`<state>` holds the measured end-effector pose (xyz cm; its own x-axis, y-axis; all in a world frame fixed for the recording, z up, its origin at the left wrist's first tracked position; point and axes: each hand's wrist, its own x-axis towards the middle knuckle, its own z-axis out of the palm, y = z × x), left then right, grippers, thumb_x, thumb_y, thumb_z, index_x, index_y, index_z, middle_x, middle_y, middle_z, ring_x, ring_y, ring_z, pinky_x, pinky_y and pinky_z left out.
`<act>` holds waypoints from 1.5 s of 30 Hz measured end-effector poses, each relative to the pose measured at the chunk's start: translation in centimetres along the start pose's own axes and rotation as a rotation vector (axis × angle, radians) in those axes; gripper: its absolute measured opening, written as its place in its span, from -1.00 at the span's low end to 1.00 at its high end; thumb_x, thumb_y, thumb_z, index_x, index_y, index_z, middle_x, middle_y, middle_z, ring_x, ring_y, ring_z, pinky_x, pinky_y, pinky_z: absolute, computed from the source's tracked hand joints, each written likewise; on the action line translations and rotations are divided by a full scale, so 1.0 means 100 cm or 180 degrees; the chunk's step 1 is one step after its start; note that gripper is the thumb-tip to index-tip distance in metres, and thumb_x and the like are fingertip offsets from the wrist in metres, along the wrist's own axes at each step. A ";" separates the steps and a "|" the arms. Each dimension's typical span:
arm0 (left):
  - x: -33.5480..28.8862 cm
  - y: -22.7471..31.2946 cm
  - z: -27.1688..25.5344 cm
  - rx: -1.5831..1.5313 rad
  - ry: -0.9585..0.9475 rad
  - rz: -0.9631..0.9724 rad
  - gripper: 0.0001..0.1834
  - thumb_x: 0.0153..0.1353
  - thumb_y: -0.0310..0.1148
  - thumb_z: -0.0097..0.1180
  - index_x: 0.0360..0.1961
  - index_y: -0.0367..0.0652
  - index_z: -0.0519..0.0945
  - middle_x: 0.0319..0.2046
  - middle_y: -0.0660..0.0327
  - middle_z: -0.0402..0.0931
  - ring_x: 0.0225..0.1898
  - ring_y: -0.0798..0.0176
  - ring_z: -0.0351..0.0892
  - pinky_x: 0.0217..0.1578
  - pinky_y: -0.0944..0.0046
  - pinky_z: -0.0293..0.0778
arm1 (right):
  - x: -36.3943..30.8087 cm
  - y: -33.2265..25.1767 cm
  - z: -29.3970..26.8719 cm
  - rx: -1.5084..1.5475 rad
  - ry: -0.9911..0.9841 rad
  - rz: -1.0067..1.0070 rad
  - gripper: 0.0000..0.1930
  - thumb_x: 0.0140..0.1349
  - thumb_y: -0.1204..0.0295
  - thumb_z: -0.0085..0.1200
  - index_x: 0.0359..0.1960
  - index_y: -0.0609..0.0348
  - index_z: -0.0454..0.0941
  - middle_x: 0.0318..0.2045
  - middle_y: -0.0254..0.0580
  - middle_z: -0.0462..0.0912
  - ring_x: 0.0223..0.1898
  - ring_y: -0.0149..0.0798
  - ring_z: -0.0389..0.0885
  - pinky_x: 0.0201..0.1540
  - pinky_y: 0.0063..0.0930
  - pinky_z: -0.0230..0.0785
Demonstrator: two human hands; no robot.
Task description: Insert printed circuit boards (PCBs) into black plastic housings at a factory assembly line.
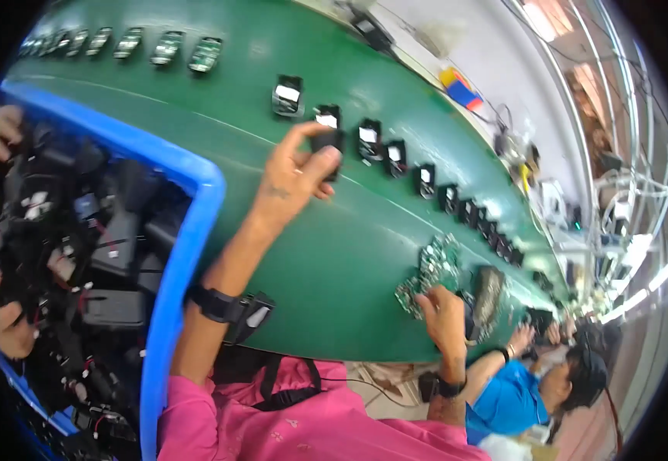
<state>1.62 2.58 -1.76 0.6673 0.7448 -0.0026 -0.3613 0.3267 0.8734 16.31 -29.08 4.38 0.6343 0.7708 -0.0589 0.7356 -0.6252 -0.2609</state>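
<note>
My left hand point(292, 177) reaches over the green table, its fingers and thumb closed around a small black plastic casing point(326, 141). This casing is in a line of similar ones with white labels, between one casing point(288, 95) on its left and another casing point(368, 140) on its right. My right hand point(445, 316) is at the near edge of a loose pile of small green circuit boards point(439, 261). Its fingers are curled together against the boards; what they pinch, if anything, is hidden. A black casing point(252, 316) lies beside my left forearm.
A blue bin point(209, 180) full of black plastic parts stands at left, with another person's hand point(2, 323) in it. Green boards point(167, 48) line the far left. A clear bag point(489, 296) lies right of the pile. A co-worker in blue point(511, 396) sits at right.
</note>
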 end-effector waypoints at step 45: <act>-0.007 0.012 0.011 -0.0262 -0.1192 -0.0846 -0.39 0.30 -0.47 -0.15 0.35 0.08 0.03 -0.37 0.23 0.41 -0.55 0.45 0.41 -0.69 0.48 0.22 | 0.139 -0.142 0.049 0.2322 0.0900 -0.0465 -0.80 0.25 0.40 0.24 -0.34 0.31 0.53 -0.57 -0.31 0.60 -0.55 -0.52 0.53 -0.61 -0.66 0.30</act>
<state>1.39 1.81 -0.18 0.9274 0.3727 -0.0317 -0.1864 0.5340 0.8247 13.54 -8.89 2.54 0.6518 0.7174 0.2459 0.5366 -0.2071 -0.8180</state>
